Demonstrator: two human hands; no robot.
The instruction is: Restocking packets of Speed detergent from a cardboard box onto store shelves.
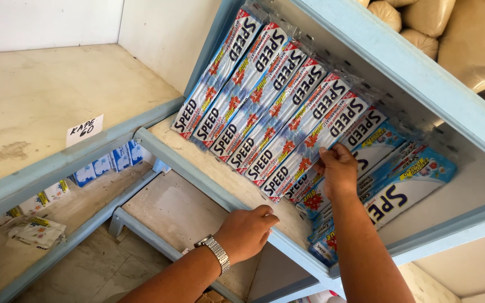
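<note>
At 7 o'clock: left hand [246,231], fingers curled over shelf edge [209,182], gripping nothing else. At 3 o'clock: right hand [338,168], fingertips pinching lowest packet strip [304,151] in row. Likely light, limp, slippery film; grip at strip end.

Long, flat blue-and-white plastic detergent bar packs with red flower marks [279,109] lie side by side in a slanted row on the pale blue wooden shelf [209,182]. The pack at the row's near end [324,134] lies flat, overlapping a stack of bluer packs [399,179] beside it.
</note>
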